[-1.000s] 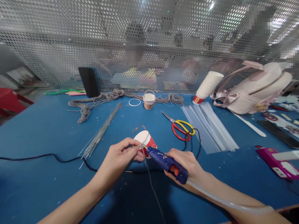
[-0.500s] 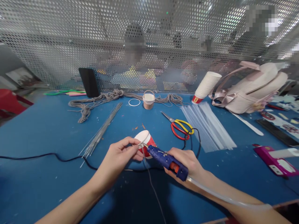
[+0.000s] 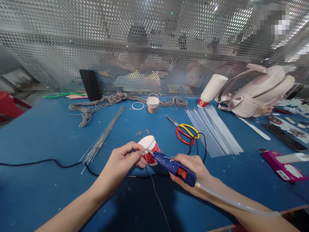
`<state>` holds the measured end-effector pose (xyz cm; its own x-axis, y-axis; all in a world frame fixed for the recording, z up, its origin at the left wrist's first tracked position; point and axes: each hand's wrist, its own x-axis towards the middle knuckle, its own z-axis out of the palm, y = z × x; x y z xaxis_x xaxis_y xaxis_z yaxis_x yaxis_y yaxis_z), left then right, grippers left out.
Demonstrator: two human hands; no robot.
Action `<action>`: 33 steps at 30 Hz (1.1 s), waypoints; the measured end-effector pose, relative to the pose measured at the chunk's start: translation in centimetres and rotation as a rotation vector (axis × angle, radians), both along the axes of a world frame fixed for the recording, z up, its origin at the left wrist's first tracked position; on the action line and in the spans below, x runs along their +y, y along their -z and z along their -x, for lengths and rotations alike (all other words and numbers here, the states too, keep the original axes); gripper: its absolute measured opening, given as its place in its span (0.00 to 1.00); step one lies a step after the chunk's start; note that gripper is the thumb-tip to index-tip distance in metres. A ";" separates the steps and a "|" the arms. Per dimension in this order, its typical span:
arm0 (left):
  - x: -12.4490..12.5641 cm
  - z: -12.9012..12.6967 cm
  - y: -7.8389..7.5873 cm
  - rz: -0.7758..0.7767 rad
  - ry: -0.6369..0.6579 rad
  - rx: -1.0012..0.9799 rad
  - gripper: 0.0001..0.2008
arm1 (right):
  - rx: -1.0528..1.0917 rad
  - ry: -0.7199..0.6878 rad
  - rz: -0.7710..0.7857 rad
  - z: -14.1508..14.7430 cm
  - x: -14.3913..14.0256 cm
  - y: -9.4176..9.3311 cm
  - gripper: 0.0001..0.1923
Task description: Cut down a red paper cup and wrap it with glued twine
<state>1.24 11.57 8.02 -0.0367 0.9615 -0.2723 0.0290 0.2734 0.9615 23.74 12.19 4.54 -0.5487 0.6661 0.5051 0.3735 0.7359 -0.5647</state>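
My left hand [image 3: 130, 156] pinches a red and white paper cup [image 3: 154, 149] at its rim, with a thin grey cord [image 3: 154, 190] held against it. The cup is tilted, and the cord's loose length trails down toward me. In my right hand [image 3: 190, 166] is a blue hot glue gun [image 3: 172, 166], its metal nozzle at the cord near the cup's rim. Whether the nozzle touches cannot be made out. A long clear glue stick [image 3: 224, 198] sticks out of the gun's back end over my right forearm.
Scissors [image 3: 183, 129] with red and yellow handles lie beyond the gun, beside clear strips [image 3: 214, 132]. Wires [image 3: 103, 138], grey cord bundles [image 3: 90, 108], a small basket [image 3: 153, 104], stacked cups [image 3: 212, 90] and a backpack [image 3: 258, 93] surround the work. A black cable [image 3: 60, 165] crosses the blue table.
The view has shifted very slightly. Both hands, the cup and the glue gun keep nearly the same positions; the hanging cord has moved a little to the left.
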 end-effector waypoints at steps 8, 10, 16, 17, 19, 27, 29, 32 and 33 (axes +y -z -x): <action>-0.1 0.1 0.2 -0.016 -0.003 0.002 0.05 | 0.014 0.047 0.082 -0.2 0.2 -0.3 0.02; -0.1 0.2 0.3 -0.028 0.005 0.002 0.04 | 0.017 0.023 0.090 -0.2 0.1 -0.1 0.03; 0.0 0.4 0.9 -0.089 0.027 0.024 0.05 | 0.005 -0.005 0.036 -0.2 -0.1 0.0 0.04; 0.0 0.4 0.9 -0.094 0.033 0.025 0.06 | 0.006 -0.009 0.027 -0.2 -0.1 0.0 0.04; 0.0 0.3 0.9 -0.101 0.029 0.024 0.06 | 0.012 -0.010 0.026 -0.2 0.0 -0.1 0.04; -0.2 0.2 0.1 -0.084 0.012 0.011 0.04 | 0.001 0.047 0.070 -0.3 0.3 -0.6 0.04; -0.1 0.3 0.2 -0.079 0.015 0.023 0.04 | 0.016 0.092 0.089 -0.1 0.4 -0.8 0.05; 0.0 0.5 0.3 -0.081 0.023 0.036 0.04 | 0.027 0.137 0.139 0.0 0.5 -1.3 0.08; 0.0 0.5 0.3 -0.083 0.026 0.037 0.04 | 0.028 0.138 0.153 0.0 0.5 -1.4 0.08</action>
<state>0.70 11.61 7.73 -0.0198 0.9815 -0.1907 0.0709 0.1916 0.9789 23.71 12.69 5.97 -0.4342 0.8040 0.4062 0.4475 0.5839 -0.6774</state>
